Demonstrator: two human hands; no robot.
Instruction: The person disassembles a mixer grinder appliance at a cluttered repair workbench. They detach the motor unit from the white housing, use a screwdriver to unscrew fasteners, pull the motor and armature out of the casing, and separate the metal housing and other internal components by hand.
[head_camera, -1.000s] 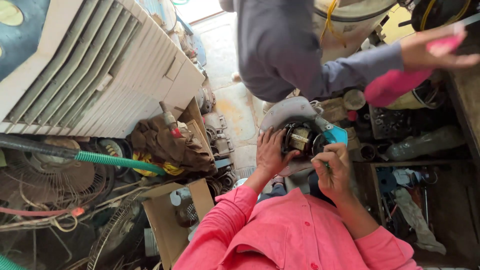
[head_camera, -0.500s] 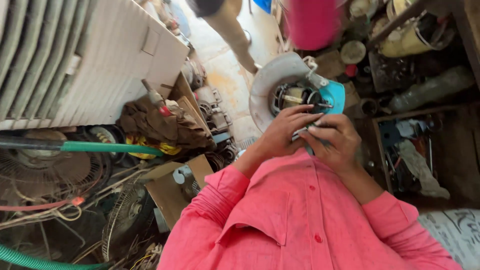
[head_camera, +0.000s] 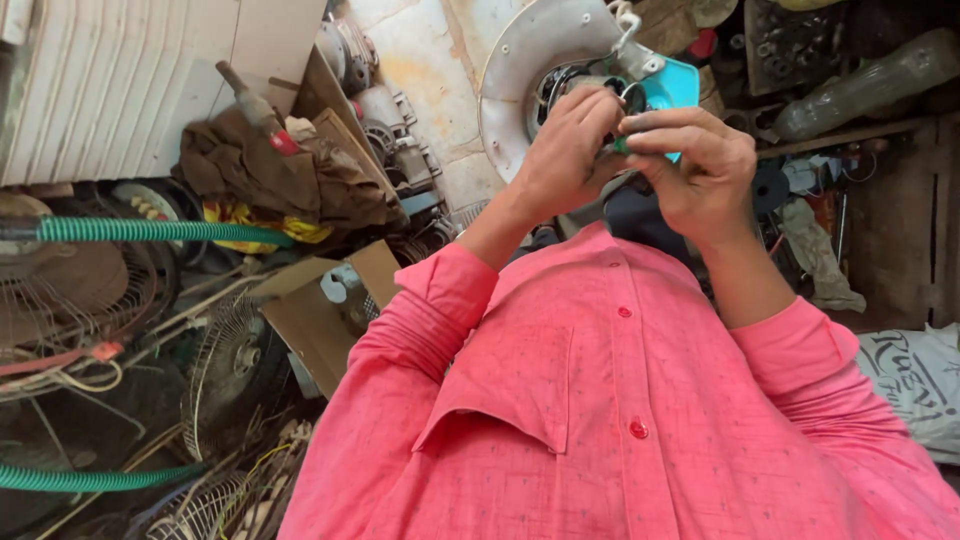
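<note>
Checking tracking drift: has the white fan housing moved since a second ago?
Yes: the white fan housing sits higher in frame, farther from the cardboard box.

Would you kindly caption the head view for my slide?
Left hand and right hand grip a round white fan motor housing above a cluttered floor.

A single head-worn view is given, aimed steeply down the wearer's pink shirt (head_camera: 600, 400). The raised left hand (head_camera: 565, 150) and right hand (head_camera: 700, 170) are seen close, the cluttered floor (head_camera: 420, 60) farther off. No second view is provided.
</note>
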